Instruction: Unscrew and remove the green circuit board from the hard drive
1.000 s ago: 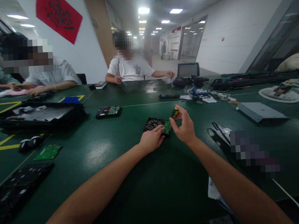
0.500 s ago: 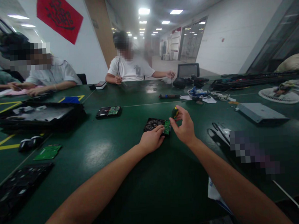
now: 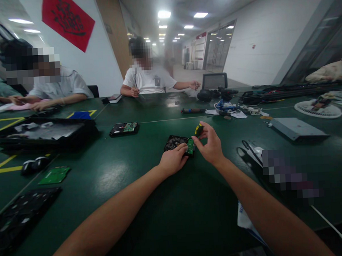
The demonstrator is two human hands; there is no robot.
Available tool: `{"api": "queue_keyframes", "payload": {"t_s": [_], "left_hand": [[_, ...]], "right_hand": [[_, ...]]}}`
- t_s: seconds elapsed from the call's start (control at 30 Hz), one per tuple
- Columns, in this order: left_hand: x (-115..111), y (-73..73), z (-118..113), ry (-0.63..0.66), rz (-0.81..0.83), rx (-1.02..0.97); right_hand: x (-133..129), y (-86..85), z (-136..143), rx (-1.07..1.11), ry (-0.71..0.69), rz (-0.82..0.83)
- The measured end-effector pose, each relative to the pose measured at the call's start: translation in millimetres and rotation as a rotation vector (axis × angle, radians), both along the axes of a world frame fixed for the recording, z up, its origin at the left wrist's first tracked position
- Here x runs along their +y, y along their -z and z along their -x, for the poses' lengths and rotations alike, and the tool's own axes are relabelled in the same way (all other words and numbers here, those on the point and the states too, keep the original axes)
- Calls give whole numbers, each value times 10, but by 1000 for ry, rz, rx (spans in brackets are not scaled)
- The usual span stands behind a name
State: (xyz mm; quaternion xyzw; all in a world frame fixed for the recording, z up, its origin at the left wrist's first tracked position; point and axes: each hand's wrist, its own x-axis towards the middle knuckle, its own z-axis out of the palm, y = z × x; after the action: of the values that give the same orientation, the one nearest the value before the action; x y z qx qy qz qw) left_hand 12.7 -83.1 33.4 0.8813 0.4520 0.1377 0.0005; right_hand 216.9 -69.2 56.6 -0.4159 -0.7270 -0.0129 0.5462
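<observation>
A black hard drive (image 3: 170, 143) with a green circuit board (image 3: 190, 145) at its right end lies on the dark green table. My left hand (image 3: 174, 160) grips it from the near side, fingers over the top and thumb low by the near edge. Between the fingers and thumb of my right hand (image 3: 210, 143) is a screwdriver (image 3: 199, 130) with a yellow and black handle. Its handle leans above the drive's right end. I cannot make out the screwdriver's tip or whether it touches the drive.
Another hard drive (image 3: 124, 129) lies beyond to the left. At left are a black tray (image 3: 42, 138), a loose green board (image 3: 54, 175) and a black frame (image 3: 23, 216). A grey metal box (image 3: 298, 129) stands at right. A person in white (image 3: 147, 77) sits across the table.
The screwdriver handle has turned slightly in my right fingers, showing more yellow. My left hand and the hard drive stay in place.
</observation>
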Motion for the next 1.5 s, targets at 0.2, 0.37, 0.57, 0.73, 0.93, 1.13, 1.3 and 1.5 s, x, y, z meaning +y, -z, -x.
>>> {"api": "queue_keyframes", "payload": {"t_s": [0.2,0.37,0.57,0.73,0.93,1.13,1.3,1.5], "left_hand": [[7,2,-9,-8,-7,-11],[6,3,-17,-4,-15,-21],[9,16,-17,-9,-14,-22],[16,20,-22,-15,0,-24],[24,29,-19,-18,10,-23],[39,47,-10,-19,23,-12],[24,11,-24,-31,33,2],[6,-5,-31,-44,36,24]], "right_hand": [[-9,-11,-15,31,-37,27],[-13,-15,-19,-6,15,-7],[4,-17,-2,12,22,-13],[16,-8,-11,-18,49,-53],[-8,-27,3,22,24,-42],[-39,-25,30,3,16,-58],[-21,-16,33,41,41,-59],[-20,-21,40,-8,15,-51]]}}
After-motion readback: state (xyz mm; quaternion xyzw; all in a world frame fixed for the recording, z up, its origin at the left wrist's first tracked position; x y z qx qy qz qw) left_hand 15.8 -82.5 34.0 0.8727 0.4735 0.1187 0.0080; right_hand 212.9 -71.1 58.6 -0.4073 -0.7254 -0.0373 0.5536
